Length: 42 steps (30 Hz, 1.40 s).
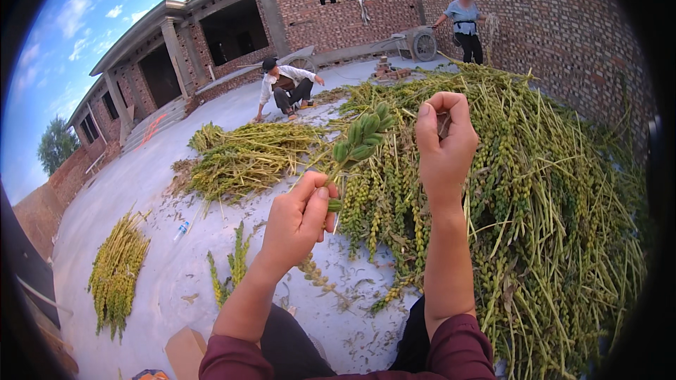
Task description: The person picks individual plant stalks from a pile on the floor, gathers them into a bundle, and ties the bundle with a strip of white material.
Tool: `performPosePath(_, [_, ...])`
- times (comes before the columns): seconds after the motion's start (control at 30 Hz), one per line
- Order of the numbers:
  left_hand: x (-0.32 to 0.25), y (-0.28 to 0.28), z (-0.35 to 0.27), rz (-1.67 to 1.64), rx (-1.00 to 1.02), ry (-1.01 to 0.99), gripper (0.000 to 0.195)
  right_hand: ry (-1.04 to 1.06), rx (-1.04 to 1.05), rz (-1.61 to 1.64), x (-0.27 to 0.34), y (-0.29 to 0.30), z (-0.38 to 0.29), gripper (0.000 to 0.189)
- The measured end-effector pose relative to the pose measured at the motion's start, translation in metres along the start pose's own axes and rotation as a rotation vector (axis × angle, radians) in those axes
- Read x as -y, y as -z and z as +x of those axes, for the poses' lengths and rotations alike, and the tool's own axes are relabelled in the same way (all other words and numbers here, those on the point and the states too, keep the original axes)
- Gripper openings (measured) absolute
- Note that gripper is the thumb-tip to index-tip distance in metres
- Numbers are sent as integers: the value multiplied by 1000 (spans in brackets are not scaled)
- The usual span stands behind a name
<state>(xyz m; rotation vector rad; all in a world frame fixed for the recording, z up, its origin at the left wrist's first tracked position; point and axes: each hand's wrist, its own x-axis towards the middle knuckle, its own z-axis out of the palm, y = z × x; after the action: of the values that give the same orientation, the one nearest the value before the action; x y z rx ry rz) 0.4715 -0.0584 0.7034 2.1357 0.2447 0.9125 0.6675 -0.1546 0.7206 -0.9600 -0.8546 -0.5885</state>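
Note:
My left hand [298, 221] pinches the stem of a green sesame sprig [362, 137] between thumb and fingers. Its plump pods point up and to the right. To the right and higher up, my right hand [448, 142] is raised with its fingers curled toward the thumb. Something brownish shows inside that curl; whether it is a held scrap or the background I cannot tell. Behind and below both hands spreads a big heap of cut sesame stalks [528, 211], with green and yellowing pods. A few pods on a drying stalk [317, 274] lie on the concrete below my left hand.
A stalk pile [253, 158] and a bundle [120, 269] lie leftward, near a plastic bottle [181, 230]. A cardboard box [186, 352] sits by my leg. One person [288, 87] squats beyond; another [465, 24] stands by a cart [417, 43] and brick wall [560, 26].

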Motion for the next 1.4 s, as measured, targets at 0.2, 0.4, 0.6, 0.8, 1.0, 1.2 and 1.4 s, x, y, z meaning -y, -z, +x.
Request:
performPosePath(0.2, [1, 6, -1, -94, 96, 46, 21, -168, 263, 307, -1, 4, 4, 20])
performPosePath(0.4, [-4, 2, -4, -135, 139, 38, 21, -228, 260, 372, -8, 7, 2, 20])
performPosePath(0.6, [-1, 3, -1, -150, 72, 39, 19, -200, 271, 298, -1, 12, 5, 24])
performPosePath(0.8, [1, 1, 0, -212, 69, 38, 21, -98, 325, 145, 8, 5, -2, 11])
performPosePath(1.0, [3, 6, -2, -247, 32, 45, 21, 10, 153, -117, 4, 2, -1, 9])
performPosePath(1.2, [4, 11, 2, -341, 39, 72, 21, 376, 467, -295, -7, -2, 0, 21])
performPosePath(1.4, [7, 11, 5, -381, 78, 37, 21, -335, 850, 227, 21, -20, -27, 22])
